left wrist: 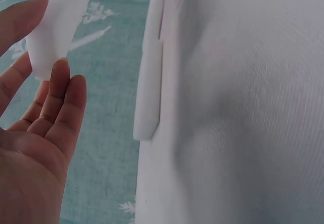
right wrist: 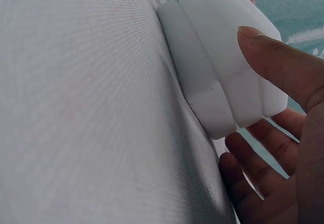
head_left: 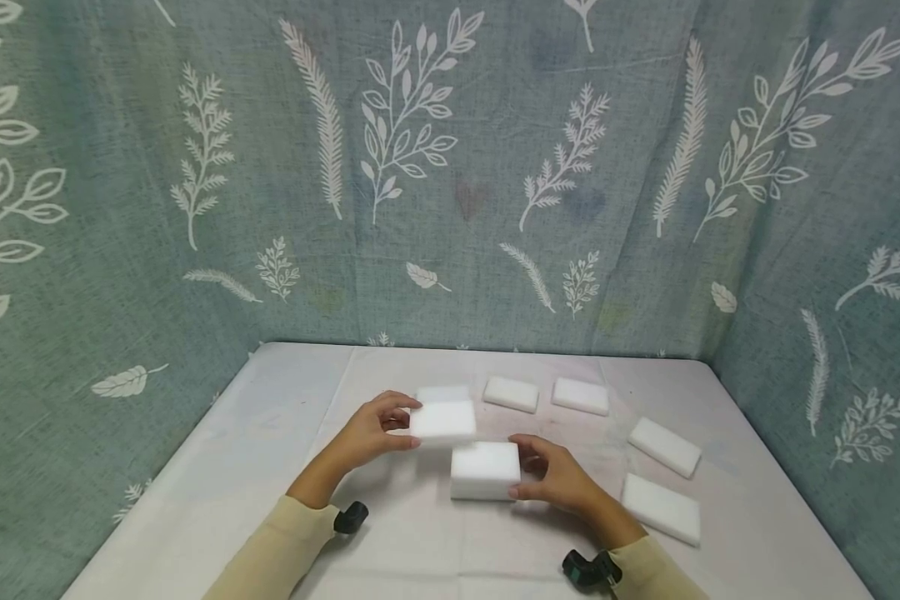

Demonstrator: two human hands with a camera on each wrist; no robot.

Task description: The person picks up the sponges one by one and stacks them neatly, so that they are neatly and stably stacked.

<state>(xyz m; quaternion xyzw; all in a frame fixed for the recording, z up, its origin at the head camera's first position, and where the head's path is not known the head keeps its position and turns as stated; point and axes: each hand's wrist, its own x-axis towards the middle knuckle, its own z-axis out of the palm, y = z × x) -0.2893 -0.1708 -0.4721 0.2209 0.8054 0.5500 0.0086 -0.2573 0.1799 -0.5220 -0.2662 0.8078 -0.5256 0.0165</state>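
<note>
Above the table, my left hand [head_left: 367,435] pinches a white, brick-shaped sponge [head_left: 444,420] between thumb and fingers; the left wrist view also shows this sponge [left wrist: 56,27] from its end. Close by on the right, a neat stack of white sponges [head_left: 484,475] stands on the tablecloth, slightly lower than the held one. My right hand [head_left: 557,477] grips the stack's right end, thumb on the near side and fingers behind. In the right wrist view the stack [right wrist: 223,62] shows three layers lying flat on each other.
Behind the held sponge lies another white sponge [head_left: 442,392], partly hidden. Two more sponges, one [head_left: 512,394] beside the other [head_left: 581,397], lie at the back. On the right are a sponge [head_left: 664,447] and a nearer one [head_left: 662,508]. Leaf-patterned curtains [head_left: 450,250] border the white-covered table [head_left: 270,433].
</note>
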